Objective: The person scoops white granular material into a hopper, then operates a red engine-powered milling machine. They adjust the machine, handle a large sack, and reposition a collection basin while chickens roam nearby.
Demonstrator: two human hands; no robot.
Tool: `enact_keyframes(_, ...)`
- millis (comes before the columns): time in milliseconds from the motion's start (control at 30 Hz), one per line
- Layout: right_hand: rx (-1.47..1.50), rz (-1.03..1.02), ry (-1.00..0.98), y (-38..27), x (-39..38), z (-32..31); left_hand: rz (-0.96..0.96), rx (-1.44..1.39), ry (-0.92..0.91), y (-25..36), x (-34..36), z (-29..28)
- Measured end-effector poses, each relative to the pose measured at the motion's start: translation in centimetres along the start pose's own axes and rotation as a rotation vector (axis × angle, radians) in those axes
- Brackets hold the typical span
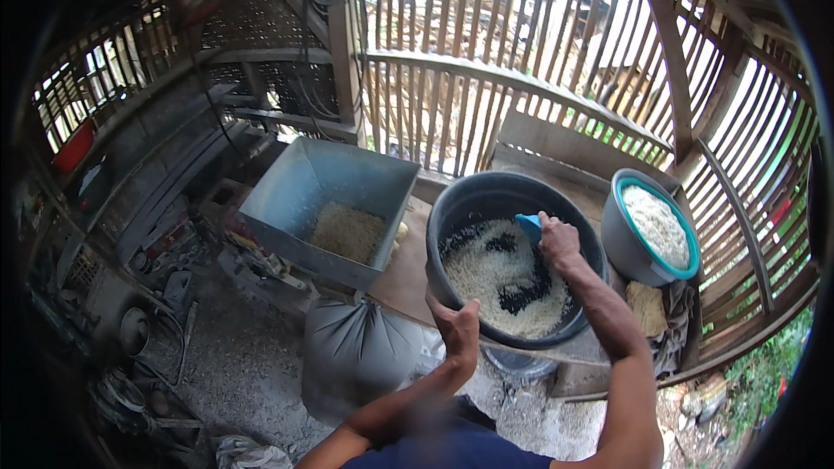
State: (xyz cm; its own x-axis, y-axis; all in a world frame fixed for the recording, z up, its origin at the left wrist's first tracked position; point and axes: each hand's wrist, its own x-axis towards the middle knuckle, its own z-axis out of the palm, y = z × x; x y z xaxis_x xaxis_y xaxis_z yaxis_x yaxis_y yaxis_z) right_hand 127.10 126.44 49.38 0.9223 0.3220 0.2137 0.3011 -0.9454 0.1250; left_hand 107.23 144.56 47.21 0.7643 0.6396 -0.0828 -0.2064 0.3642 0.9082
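A large black tub [437, 265] sits in front of me on a wooden bench, with pale, rice-like grain [486, 269] spread over its bottom and dark patches of tub showing through. My right hand [559, 239] reaches inside, closed on a blue scoop [528, 226] whose lower part dips toward the grain. With the thumb up and the fingers on the outer wall, my left hand [458, 328] grips the tub's near left rim. Left of the tub stands a metal hopper [300, 178], holding a heap of similar grain [347, 233] at its bottom.
At the right, a grey bucket [632, 239] carries a teal basin heaped with whitish grain [656, 226]. A full grey sack [356, 356] stands on the floor below the hopper. Slatted walls [521, 78] close the far side. Dusty machine parts [135, 330] lie at the left.
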Motion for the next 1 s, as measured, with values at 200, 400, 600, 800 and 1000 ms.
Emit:
enact_keyframes(200,0.057,-0.343,0.109,-8.2,1.2,2.4,0.014,-0.077,-0.072,0.4,0.1,-0.3)
enact_keyframes(400,0.145,-0.646,-0.036,-11.3,-4.7,-2.0,0.022,-0.032,-0.078,-0.8,0.6,-0.8)
enact_keyframes(600,0.313,-0.567,-0.063,-6.3,-5.3,-4.3,0.090,-0.082,-0.052,-1.7,0.8,-0.6)
enact_keyframes(800,-0.093,-0.328,0.035,-5.1,-2.9,-1.5,0.141,-0.063,0.000,-3.2,1.5,-0.1)
enact_keyframes(1000,0.108,-0.648,-0.092,-6.6,-7.0,-2.3,0.114,0.102,0.074,-4.1,2.4,0.4)
